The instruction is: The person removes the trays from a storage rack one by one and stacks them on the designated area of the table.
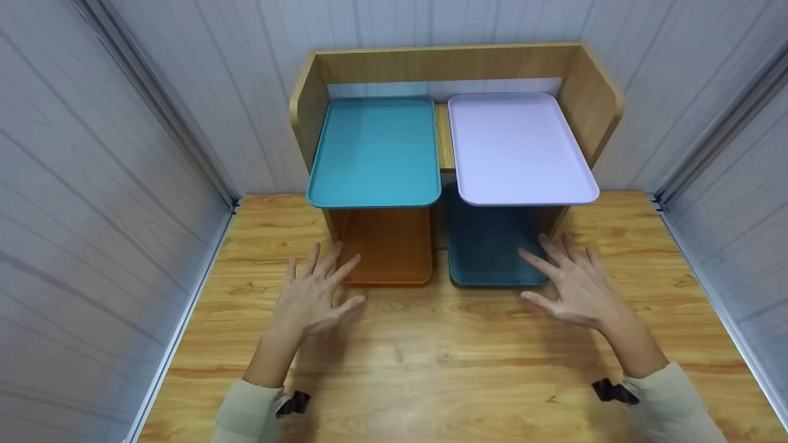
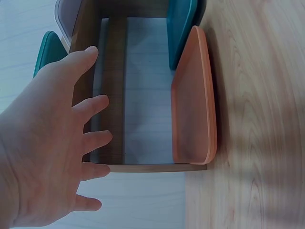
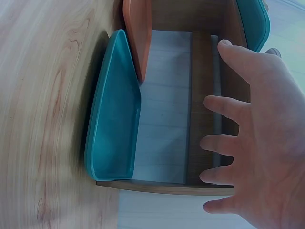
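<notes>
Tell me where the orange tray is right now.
In the head view the orange tray lies on the table under the shelf's left side, below the teal tray, beside the dark teal tray, just ahead of the left hand.

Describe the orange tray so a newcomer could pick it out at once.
Start at the wooden shelf against the back wall of the wooden table. Look beneath its top board, on the table surface, left side: the orange tray lies there, just ahead of the left hand. It is the only orange one; the dark teal tray beside it and the two trays above are teal and lilac.
</notes>
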